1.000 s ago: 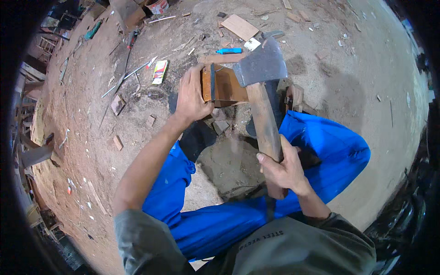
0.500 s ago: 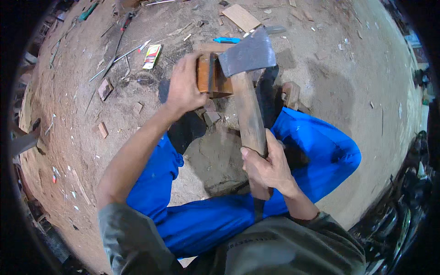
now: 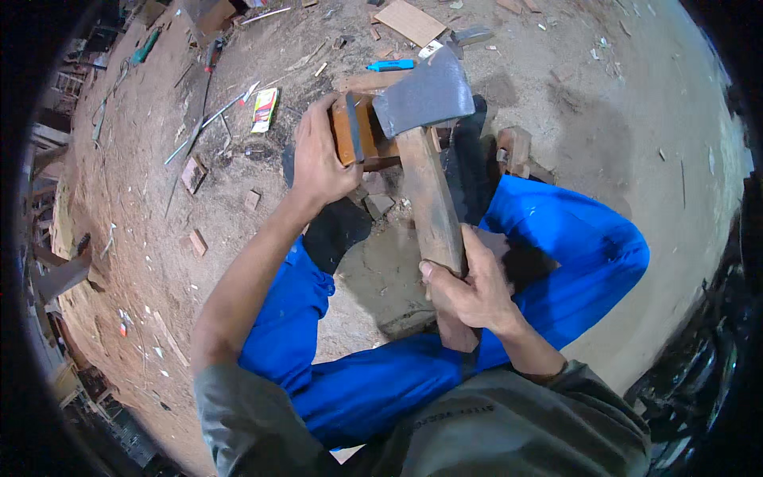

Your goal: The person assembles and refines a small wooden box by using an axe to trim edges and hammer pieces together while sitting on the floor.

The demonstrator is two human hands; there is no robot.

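Observation:
My right hand [image 3: 474, 282] is closed round the lower part of a hatchet's thick wooden handle. The broad grey head of the hatchet [image 3: 425, 94] is at the far end, beside the block and partly covering its right side. My left hand [image 3: 322, 159] grips a varnished orange-brown wooden block [image 3: 343, 131] from its left, thumb on the near side. A dark straight strip [image 3: 354, 127] runs along the face of this block. Whether the hatchet head touches the block, I cannot tell.
My bent legs in blue trousers [image 3: 572, 254] frame the work. Beyond the block lie a blue marker [image 3: 392, 65], a flat board [image 3: 410, 22] and a small yellow-and-white box [image 3: 265, 110]. Wood offcuts [image 3: 515, 149] and thin rods [image 3: 222, 110] are scattered on the dirt floor.
The wooden block has tilted a little in my left hand, and its strip leans differently. The hatchet stays close beside it. The whole view has shifted slightly.

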